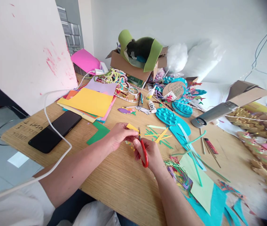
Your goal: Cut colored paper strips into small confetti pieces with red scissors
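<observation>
My left hand [121, 135] pinches a small piece of yellow paper [131, 127] above the middle of the wooden table. Red-handled scissors [144, 153] are in my right hand [149, 154], with the fingers closed round the handles and the blades upright against the yellow paper. Tiny paper bits [129, 143] lie on the table just behind and below the hands. To the right of the scissors, thin green and yellow paper strips [161, 135] lie crossed over each other. A green paper piece [98, 133] lies beyond my left forearm.
A black phone [54, 131] and a white cable [60, 136] are at the left. Behind stand stacked coloured papers [93, 102], glue bottles [151, 106] and a cardboard box [133, 70]. Rightward are blue foam pieces [166, 116], a metal flask [214, 114] and paper scraps [200, 185].
</observation>
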Motion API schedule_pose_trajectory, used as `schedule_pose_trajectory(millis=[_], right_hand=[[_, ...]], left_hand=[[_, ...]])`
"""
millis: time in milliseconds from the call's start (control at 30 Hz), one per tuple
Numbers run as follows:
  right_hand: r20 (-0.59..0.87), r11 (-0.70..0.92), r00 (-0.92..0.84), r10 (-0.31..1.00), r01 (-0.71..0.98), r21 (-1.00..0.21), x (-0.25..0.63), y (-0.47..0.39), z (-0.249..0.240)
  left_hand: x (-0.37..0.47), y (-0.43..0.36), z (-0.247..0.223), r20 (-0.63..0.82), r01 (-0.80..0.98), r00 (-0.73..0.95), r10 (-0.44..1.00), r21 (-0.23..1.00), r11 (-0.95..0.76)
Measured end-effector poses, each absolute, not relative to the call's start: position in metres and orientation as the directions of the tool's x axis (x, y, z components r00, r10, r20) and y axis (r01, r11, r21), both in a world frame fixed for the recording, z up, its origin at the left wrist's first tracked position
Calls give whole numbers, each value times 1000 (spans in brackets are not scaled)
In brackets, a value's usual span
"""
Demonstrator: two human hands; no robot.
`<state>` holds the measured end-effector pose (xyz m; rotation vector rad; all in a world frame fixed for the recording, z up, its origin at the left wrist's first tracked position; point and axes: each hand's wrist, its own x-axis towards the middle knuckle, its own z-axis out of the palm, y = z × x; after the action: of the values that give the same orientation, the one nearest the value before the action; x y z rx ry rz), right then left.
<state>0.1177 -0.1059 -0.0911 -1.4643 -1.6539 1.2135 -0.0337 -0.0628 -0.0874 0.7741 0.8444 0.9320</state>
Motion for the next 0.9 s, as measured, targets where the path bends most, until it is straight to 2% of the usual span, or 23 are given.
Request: schedule_pose_trajectory(millis=[500, 900], right_hand=[[-128, -52, -172, 977, 392, -918, 118, -106, -93], [-134, -49, -185, 973, 406, -912, 118, -106, -88]], left_hand=[[-34, -62, -89, -292, -370, 358, 887, 827, 422], [-35, -61, -88, -257, -331, 378, 889, 860, 389]])
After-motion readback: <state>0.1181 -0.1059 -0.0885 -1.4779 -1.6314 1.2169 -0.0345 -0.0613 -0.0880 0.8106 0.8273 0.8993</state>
